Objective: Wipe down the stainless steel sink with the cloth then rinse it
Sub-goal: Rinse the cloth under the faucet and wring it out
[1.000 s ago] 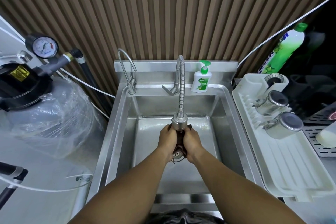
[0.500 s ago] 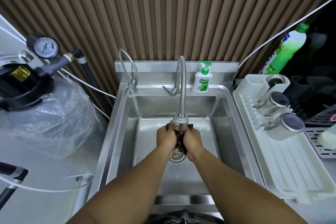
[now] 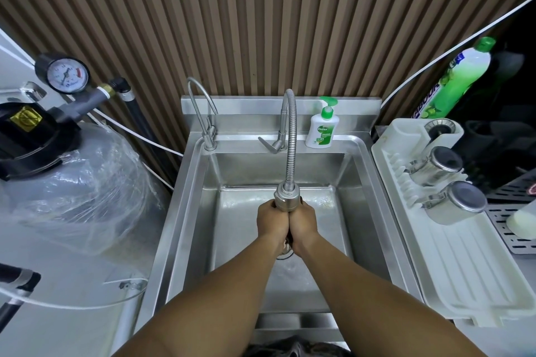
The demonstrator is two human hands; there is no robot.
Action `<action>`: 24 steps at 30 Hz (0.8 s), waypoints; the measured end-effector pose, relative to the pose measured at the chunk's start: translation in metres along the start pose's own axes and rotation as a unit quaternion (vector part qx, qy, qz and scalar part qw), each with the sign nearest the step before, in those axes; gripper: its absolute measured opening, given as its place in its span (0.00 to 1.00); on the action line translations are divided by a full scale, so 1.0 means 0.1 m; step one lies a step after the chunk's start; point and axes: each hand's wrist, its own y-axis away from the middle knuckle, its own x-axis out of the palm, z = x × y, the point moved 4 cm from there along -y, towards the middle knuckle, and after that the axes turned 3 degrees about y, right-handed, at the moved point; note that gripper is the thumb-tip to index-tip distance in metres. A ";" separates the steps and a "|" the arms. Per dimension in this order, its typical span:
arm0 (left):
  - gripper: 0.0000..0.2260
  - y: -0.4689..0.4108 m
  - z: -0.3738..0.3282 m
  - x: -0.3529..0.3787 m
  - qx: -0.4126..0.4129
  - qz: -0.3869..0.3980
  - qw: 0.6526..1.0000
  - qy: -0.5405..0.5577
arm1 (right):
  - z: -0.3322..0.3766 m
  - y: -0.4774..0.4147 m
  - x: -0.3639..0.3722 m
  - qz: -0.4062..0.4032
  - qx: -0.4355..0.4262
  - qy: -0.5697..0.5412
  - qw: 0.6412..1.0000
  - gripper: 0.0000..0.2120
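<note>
Both my hands are pressed together over the middle of the stainless steel sink [image 3: 188, 211], right under the flexible faucet's spray head [image 3: 287, 197]. My left hand [image 3: 272, 222] and my right hand [image 3: 304, 222] are each closed around a dark cloth [image 3: 289, 241]. Only a thin dark sliver of it shows between my wrists. Below my wrists the drain [image 3: 285, 253] peeks out. The sink floor looks wet. I cannot tell whether water is running.
A second thin tap [image 3: 203, 113] and a soap pump bottle [image 3: 322, 127] stand on the sink's back ledge. On the right is a white drying rack [image 3: 470, 275] with two steel cups and a green bottle [image 3: 461, 78]. A plastic-wrapped tank with a pressure gauge [image 3: 66, 75] stands left.
My joined hands have moved away from me, up to the spray head, uncovering part of the drain. They are squeezed closer, so less of the cloth shows.
</note>
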 end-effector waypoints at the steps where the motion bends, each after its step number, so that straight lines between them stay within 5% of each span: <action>1: 0.07 0.00 0.00 0.00 -0.002 0.002 1.000 -0.001 | -0.01 0.00 0.01 0.002 0.010 0.001 1.000 0.13; 15: 0.06 -0.05 -0.07 -0.03 -0.002 0.016 0.998 -0.064 | -0.01 -0.06 -0.02 -0.023 0.014 0.030 0.999 0.11; 20: 0.07 -0.01 -0.03 -0.05 -0.011 0.030 0.998 -0.047 | -0.04 -0.01 -0.02 -0.013 0.012 0.009 1.000 0.04; 24: 0.07 0.04 -0.01 -0.07 -0.028 0.081 0.996 0.013 | -0.07 0.04 -0.04 0.000 0.018 -0.034 0.999 0.10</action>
